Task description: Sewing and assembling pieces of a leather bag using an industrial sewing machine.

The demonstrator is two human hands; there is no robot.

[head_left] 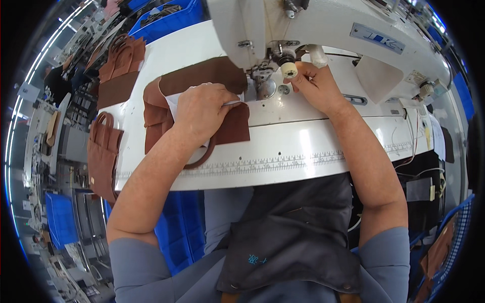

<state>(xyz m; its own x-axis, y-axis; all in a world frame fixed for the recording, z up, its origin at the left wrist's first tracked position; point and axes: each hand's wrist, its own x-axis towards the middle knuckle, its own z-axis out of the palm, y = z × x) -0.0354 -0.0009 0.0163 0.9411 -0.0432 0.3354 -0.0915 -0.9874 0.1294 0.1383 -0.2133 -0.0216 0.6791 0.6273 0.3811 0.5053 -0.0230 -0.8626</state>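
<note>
My left hand (199,108) is closed on the edge of a brown leather bag piece (235,126), with white lining (172,103) showing beneath the hand. The piece lies folded on the white sewing machine bed, its far edge beside the presser foot and needle area (261,76). A curved brown handle (202,157) hangs from it toward the table's front edge. To the right of the needle, my right hand (318,88) has its fingers pinched together just behind a cream knob (289,69) of the sewing machine (323,28). What those fingers hold, if anything, is hidden.
A printed ruler scale (273,165) runs along the front of the table. More brown bags with handles (105,151) lie at the left edge, beside further leather pieces (121,65). A blue bin (169,20) stands behind. Cables (411,136) hang at the right.
</note>
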